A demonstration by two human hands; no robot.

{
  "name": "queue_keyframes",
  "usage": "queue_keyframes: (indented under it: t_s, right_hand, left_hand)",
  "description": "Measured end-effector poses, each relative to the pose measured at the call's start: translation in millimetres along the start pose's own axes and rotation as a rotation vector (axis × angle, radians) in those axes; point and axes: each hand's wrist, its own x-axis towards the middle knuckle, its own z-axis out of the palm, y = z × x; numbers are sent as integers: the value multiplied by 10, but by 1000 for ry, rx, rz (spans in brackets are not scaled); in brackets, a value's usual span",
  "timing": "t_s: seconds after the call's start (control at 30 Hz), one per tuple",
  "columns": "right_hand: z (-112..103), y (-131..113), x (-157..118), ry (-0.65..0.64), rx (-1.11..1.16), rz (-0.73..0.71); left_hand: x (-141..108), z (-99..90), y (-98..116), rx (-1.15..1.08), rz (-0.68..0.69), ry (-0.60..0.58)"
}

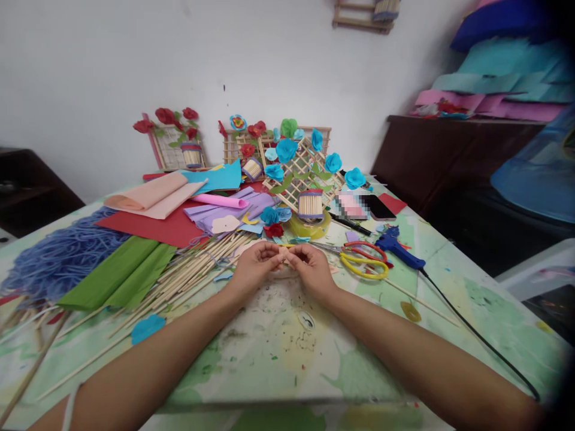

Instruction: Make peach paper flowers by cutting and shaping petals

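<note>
My left hand (255, 267) and my right hand (314, 270) meet above the middle of the table, fingertips pinched together. Between them is a small pale peach piece of paper (283, 252), mostly covered by the fingers. Just right of my right hand lie scissors with yellow handles (363, 267) and another pair with red handles (375, 248). A bundle of thin wooden sticks (193, 269) rests beside my left hand. Straight ahead of the hands are a red paper flower (274, 231), a blue one (269, 215) and a roll of clear yellowish tape (309, 227).
A blue glue gun (399, 248) lies at right, its black cord (480, 332) trailing to the front. Behind stands a stick lattice with blue flowers (309, 170). At left are blue yarn (67, 254), green paper (119, 272) and peach paper (153, 194). A phone (378, 207) lies at back right.
</note>
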Motion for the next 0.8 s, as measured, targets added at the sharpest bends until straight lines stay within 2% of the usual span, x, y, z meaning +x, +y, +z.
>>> queue_keyframes:
  t_s: [0.33,0.63,0.8]
  right_hand:
    - [-9,25,-5,14,9,9]
    - [-10,49,20,20,158,95]
    - [-13,50,25,13,154,107]
  left_hand:
    - [40,-36,-41,-44,48,21]
    - [31,-47,-81,-102,35,21]
    - [25,-49,-87,-121,47,-19]
